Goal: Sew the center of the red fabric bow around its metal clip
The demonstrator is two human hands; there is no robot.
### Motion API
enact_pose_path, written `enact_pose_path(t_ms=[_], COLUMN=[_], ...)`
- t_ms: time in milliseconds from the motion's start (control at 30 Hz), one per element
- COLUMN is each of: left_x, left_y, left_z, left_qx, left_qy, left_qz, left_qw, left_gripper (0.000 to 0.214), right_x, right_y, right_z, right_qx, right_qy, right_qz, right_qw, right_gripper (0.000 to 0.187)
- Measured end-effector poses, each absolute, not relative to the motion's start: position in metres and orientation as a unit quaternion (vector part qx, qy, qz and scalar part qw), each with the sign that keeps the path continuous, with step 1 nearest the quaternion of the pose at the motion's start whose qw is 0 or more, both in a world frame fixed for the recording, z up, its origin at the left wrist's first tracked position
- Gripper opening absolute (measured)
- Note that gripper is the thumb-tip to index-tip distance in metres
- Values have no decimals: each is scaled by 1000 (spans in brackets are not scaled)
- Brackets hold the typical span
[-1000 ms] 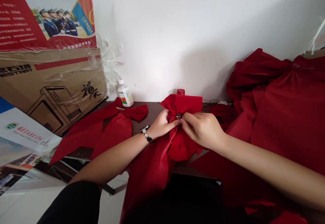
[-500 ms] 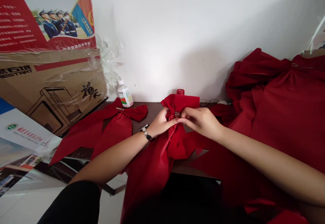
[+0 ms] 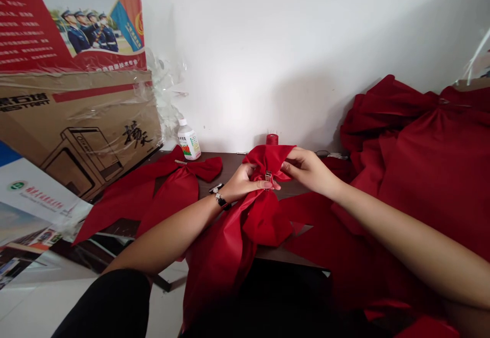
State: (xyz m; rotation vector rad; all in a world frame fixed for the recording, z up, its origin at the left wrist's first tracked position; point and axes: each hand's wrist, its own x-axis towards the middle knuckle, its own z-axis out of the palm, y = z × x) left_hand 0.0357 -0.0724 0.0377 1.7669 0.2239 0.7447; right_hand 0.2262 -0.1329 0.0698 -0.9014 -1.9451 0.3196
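Observation:
A red cloth bow (image 3: 264, 215) lies in front of me over the near edge of a dark table (image 3: 229, 167). My left hand (image 3: 245, 182), with a watch on its wrist, pinches the gathered middle of the bow, where a small metal pin (image 3: 268, 176) shows. My right hand (image 3: 306, 167) is closed on the bow's upper loop, just right of the pin. The bow's long tails hang down toward my lap.
Another finished red bow (image 3: 168, 182) lies on the table to the left. A small white bottle (image 3: 188, 140) and a red pin holder (image 3: 272, 138) stand by the wall. A large cardboard box (image 3: 76, 123) leans at left. Heaped red cloth (image 3: 424, 149) fills the right.
My right hand has moved up and right from the pin to the bow's upper loop. My left hand has stayed pinching the middle.

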Motion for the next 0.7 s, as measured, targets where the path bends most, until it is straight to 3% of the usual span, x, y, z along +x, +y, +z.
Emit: enact_pose_path(t_ms=[100, 200, 367, 700], left_x=[37, 38, 38, 40], left_y=[-72, -72, -71, -75], left_z=[36, 35, 33, 35], left_qx=[766, 768, 776, 797], left_qy=[83, 81, 98, 125], left_qz=[304, 307, 310, 312], left_qw=[560, 556, 541, 502], left_gripper=[34, 37, 43, 44], right_x=[228, 229, 227, 226], right_y=[-130, -127, -126, -132], right_z=[67, 61, 57, 66], right_qx=[-331, -331, -318, -337], right_qy=[-759, -703, -659, -659], right_qz=[333, 443, 503, 541], right_qw=[451, 448, 461, 400], right_gripper=[37, 42, 39, 22])
